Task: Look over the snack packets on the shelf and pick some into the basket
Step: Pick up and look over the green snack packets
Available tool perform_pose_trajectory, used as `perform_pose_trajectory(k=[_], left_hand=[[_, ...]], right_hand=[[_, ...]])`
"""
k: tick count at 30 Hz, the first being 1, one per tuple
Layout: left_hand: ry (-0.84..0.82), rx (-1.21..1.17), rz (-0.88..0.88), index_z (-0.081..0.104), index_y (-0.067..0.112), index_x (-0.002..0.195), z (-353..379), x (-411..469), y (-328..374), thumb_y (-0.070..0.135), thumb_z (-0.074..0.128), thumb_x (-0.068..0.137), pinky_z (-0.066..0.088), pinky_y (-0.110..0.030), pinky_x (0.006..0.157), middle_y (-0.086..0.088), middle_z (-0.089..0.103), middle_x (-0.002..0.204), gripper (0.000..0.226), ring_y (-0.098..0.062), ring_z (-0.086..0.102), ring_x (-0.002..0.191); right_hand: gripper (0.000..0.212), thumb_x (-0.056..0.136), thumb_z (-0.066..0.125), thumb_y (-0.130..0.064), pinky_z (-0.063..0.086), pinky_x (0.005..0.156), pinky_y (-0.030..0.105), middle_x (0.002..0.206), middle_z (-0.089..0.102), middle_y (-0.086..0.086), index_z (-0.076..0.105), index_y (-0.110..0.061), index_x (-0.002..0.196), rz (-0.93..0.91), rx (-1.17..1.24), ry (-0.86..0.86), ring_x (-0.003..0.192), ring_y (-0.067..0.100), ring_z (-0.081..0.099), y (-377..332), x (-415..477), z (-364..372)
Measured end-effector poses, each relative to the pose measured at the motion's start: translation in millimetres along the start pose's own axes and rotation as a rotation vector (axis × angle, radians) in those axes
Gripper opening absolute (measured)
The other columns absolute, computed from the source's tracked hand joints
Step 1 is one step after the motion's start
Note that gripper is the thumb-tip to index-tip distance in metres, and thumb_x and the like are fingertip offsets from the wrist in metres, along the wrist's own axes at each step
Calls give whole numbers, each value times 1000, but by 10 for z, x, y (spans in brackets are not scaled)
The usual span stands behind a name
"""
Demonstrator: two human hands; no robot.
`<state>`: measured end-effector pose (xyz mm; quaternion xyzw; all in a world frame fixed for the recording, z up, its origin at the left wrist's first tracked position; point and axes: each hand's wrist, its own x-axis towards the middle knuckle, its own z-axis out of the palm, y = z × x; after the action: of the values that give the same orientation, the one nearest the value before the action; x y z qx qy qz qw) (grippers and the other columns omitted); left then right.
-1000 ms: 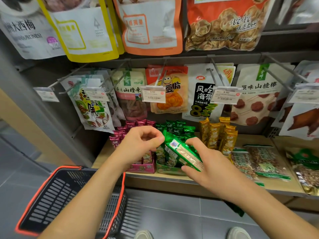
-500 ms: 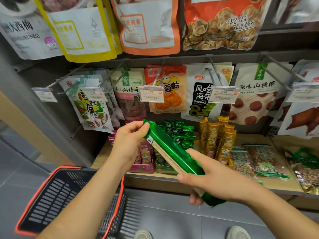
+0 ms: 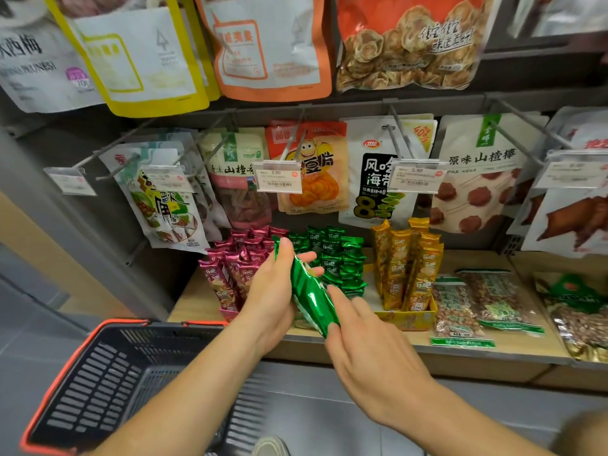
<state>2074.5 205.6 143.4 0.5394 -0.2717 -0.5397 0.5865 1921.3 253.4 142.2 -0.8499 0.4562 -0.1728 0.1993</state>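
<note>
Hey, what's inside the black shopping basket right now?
Only its slotted walls and floor show in the basket; no packet is visible there. The left forearm covers its right side, and its near edge is cut off, so those parts can't be checked.

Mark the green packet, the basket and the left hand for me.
green packet (image 3: 312, 292), head view, shiny middle.
basket (image 3: 108, 383), head view, slotted inner wall.
left hand (image 3: 273, 291), head view, back of the hand.
</note>
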Motion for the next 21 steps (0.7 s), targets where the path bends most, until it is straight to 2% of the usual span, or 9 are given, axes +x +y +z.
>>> perform_pose_trajectory(k=[2, 4, 7, 9, 12, 15, 17, 19, 21], left_hand=[[-42, 148, 43, 58, 17, 120, -3, -7, -74, 53, 47, 94, 53, -44, 92, -3, 71, 110, 45, -17, 67, 97], [-135, 310, 77, 61, 26, 114, -14, -25, -103, 58, 54, 88, 51, -37, 92, 7, 72, 106, 42, -10, 66, 101], [-176, 408, 78, 67, 26, 89, -44, -23, -31, 47, 56, 90, 49, -28, 73, 9, 71, 82, 24, -9, 67, 81], [-159, 397, 43, 67, 20, 83, -79, -18, 40, 36, 58, 93, 48, -28, 68, 5, 67, 74, 21, -15, 64, 74], [-302, 395, 23, 67, 8, 102, -91, -50, 95, 17, 55, 97, 55, -27, 68, -7, 74, 91, 16, -19, 70, 82], [-563, 474, -9, 61, 5, 116, -21, -174, 68, 10, 53, 98, 53, -17, 67, -6, 75, 96, 21, -10, 72, 81], [-651, 503, -9, 62, 5, 116, 29, -222, 8, 11, 52, 98, 55, -24, 82, -9, 74, 105, 21, -17, 71, 97], [-633, 479, -2, 65, 8, 111, 82, -246, -45, 15, 55, 97, 55, -31, 90, -9, 73, 107, 18, -20, 68, 104], [-572, 458, -2, 67, 7, 105, 114, -243, -101, 19, 59, 94, 54, -34, 91, -11, 74, 105, 19, -20, 69, 100]], right_hand=[[55, 102, 22, -43, 42, 66, 34, 114, 38, -3, 1, -29, 151, 25, -45, 29, 85, 21, 57, -19, 9, 29], [56, 102, 23, -44, 40, 60, 31, 114, 36, -3, -1, -30, 150, 52, -101, 57, 82, 19, 58, -28, 34, 46], [59, 100, 29, -49, 42, 59, 31, 115, 38, -4, 0, -32, 149, 39, -118, 57, 84, 19, 59, -2, 63, 65], [59, 96, 39, -54, 48, 66, 35, 111, 46, -7, 10, -38, 146, 47, -32, 9, 88, 17, 59, 49, 113, 4], [58, 90, 50, -57, 52, 74, 34, 99, 61, -6, 27, -42, 141, 265, 386, -86, 85, 10, 61, 228, 303, -222], [56, 90, 58, -50, 55, 89, 40, 114, 62, -5, 36, -43, 141, 393, 847, -153, 102, 9, 63, 370, 386, -398], [41, 91, 62, -38, 56, 89, 43, 118, 62, -1, 51, -39, 130, 305, 886, -121, 106, 15, 63, 387, 380, -379], [19, 91, 65, -23, 59, 80, 38, 104, 68, 5, 62, -29, 109, 238, 831, 22, 94, 17, 65, 386, 387, -348], [10, 89, 67, -15, 55, 67, 35, 89, 68, 7, 64, -24, 93, 231, 851, 176, 80, 16, 62, 401, 407, -375]])
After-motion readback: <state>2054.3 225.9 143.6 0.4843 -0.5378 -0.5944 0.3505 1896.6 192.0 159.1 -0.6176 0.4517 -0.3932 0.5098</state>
